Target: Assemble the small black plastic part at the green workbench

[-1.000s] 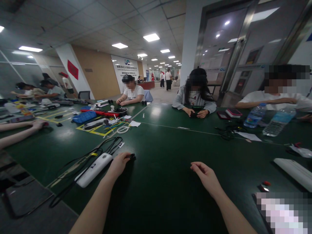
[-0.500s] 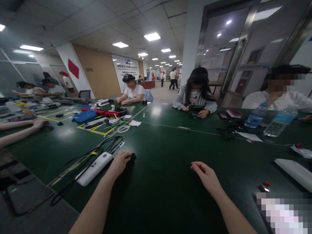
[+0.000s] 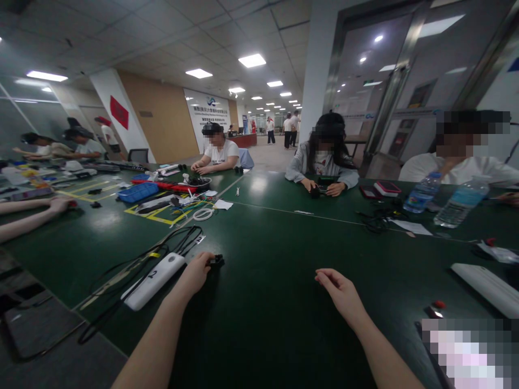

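Observation:
My left hand [image 3: 198, 273] rests low over the dark green table [image 3: 267, 324], its fingers closed around a small black object [image 3: 217, 260]. That object sticks out past the fingertips, and its exact kind is too small to tell. Close by on the left lies a white power bank-like block [image 3: 156, 281] marked "2", with black cables [image 3: 133, 259] around it. My right hand [image 3: 338, 286] is to the right, apart from the left, with fingers curled together near the tabletop. Nothing shows at its fingertips.
A blue tray [image 3: 138, 192], loose wires and a white cable coil [image 3: 203, 214] lie at the left back. Two water bottles [image 3: 462, 202] stand at the right. A phone-like device [image 3: 462, 351] and white case [image 3: 486, 286] lie front right. Several people sit around the table.
My left fingers have shifted slightly, and more of the black object shows beyond them. My right hand stays nearly still. The person across has lowered the dark object in their hands.

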Available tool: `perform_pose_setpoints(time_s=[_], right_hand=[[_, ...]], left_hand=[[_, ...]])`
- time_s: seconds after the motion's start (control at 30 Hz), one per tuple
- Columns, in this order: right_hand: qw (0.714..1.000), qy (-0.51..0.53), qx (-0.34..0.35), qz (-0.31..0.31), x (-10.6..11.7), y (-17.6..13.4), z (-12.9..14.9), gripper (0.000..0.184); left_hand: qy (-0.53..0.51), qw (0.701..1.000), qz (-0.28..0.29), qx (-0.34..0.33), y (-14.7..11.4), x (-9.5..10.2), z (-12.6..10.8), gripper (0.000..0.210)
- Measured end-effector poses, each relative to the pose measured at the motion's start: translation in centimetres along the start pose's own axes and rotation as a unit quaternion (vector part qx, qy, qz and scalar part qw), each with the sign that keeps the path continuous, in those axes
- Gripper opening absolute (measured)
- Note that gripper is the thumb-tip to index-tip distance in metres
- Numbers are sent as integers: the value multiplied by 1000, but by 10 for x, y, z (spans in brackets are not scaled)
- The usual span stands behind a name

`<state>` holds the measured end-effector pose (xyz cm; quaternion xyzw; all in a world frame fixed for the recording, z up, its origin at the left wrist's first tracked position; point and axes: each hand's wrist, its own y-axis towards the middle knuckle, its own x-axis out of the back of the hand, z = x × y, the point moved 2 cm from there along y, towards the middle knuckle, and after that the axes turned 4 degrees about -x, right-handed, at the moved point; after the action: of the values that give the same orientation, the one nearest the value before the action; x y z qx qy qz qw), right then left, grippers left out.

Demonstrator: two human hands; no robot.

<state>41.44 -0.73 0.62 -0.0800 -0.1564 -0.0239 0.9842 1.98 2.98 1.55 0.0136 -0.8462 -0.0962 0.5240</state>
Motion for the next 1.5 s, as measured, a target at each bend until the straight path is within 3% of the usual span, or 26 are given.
perform_pose_setpoints(time_s=[0.3,0.43,0.87,1.5], right_hand=[[1000,10,-2,4,0,-3,5,30],[1000,8,-5,-2,0,-3,4,29],[1000,-3,-2,2,0,1,-2,31],[1000,20,4,2,-1,1,-1,31]], left_hand=[[52,999,-10,6,1,2,-5,26],[46,998,-10,38,1,2,-5,29],[-7,997,-76,30,5,-11,17,33],[30,997,-64,34,4,-2,11,23]])
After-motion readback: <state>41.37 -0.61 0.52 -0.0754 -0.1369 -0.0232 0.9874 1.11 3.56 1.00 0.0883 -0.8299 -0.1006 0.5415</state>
